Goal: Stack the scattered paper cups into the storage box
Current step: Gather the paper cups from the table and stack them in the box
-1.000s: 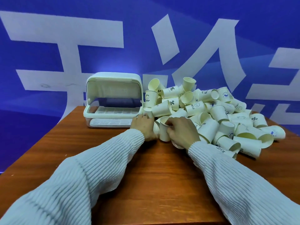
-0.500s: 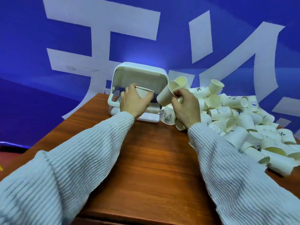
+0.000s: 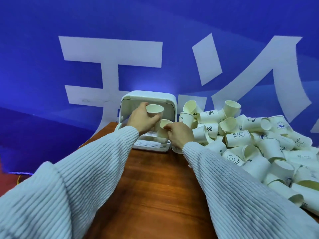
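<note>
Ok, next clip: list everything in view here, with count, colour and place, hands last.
storage box: one, white, lid open, far end of table.
held cups: two, cream; one upright in front of the box opening, one lower, at the box tray.
cup pile: too many to count, cream with dark prints, right of box.
table: one, brown wood.
backdrop: blue with white strokes.
left hand: grips upper cup.
right hand: holds lower cup.

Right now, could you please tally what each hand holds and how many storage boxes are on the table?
Cups held in the left hand: 1
Cups held in the right hand: 1
Storage boxes: 1
Total: 3
The loose pile of cups beside the box overlaps too much to count.
</note>
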Demonstrator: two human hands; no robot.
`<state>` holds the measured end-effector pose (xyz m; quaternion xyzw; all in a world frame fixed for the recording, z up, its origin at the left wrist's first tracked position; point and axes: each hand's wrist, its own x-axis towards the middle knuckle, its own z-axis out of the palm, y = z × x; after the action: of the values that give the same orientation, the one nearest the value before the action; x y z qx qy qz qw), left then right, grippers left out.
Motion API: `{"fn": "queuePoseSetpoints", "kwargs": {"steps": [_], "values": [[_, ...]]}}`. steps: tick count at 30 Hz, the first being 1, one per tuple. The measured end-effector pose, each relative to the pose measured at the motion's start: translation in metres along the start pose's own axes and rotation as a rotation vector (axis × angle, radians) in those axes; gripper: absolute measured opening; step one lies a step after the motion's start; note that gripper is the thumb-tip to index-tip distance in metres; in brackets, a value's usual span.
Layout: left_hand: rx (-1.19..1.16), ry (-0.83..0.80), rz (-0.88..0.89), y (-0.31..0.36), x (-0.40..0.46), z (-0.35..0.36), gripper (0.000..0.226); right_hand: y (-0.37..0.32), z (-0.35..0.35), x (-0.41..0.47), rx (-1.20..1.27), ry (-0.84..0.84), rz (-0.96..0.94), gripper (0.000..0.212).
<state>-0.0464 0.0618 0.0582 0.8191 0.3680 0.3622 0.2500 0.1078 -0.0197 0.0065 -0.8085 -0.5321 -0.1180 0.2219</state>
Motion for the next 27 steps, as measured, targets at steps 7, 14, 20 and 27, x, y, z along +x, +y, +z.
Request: {"fn": "queuePoseSetpoints", "kwargs": {"steps": [7,14,20,27], "values": [[0.001,0.053,0.002,-0.011,0.010,0.002,0.074,0.006,0.010,0.016,-0.106,-0.118,-0.048,0.040],[-0.063,0.024,0.065,-0.024,0.032,0.006,0.071,0.003,0.000,0.014,0.077,0.007,0.038,0.038],[-0.136,-0.070,0.151,-0.022,0.043,0.032,0.071,0.012,-0.016,-0.012,0.135,0.177,0.130,0.027],[0.061,-0.184,0.142,-0.036,0.038,0.062,0.072,0.024,-0.030,-0.044,0.102,0.171,0.128,0.028]]}}
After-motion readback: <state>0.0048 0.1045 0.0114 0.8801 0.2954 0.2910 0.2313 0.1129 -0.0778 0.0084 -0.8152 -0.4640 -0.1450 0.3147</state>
